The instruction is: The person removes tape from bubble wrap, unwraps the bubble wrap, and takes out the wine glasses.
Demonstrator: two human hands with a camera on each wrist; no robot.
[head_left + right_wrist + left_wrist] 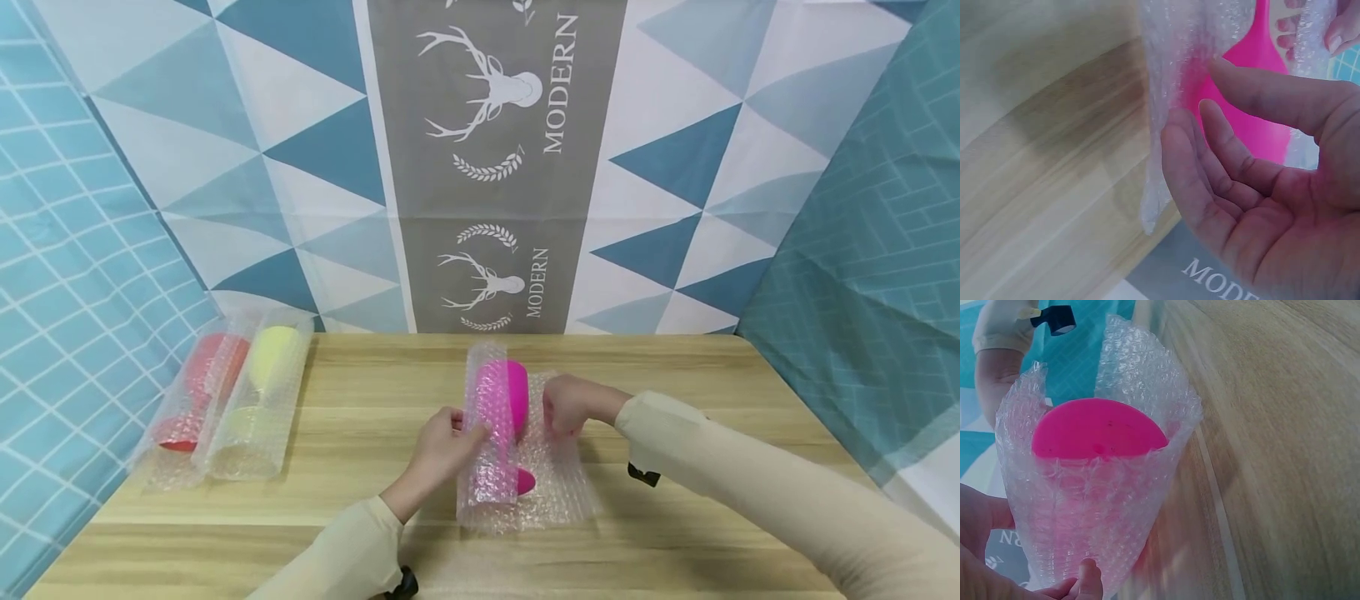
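A bright pink goblet (517,396) lies on its side on a sheet of bubble wrap (558,483), its bowl towards the back. The left part of the sheet is folded over it. My left hand (444,450) holds this folded part, thumb on top and fingers beneath. In the left wrist view the round pink base (1099,430) faces the camera inside the curved wrap. To the right, my right hand (566,404) is at the sheet's loose side, fingers loosely bent. The right wrist view shows these fingers (1188,178) against the wrap, the thumb apart from them.
At the table's left lie a red goblet (213,367) and a yellow goblet (273,354), each rolled in bubble wrap, side by side. The wooden table (375,392) meets a patterned cloth (495,192) at the back, and blue cloths hang at both sides.
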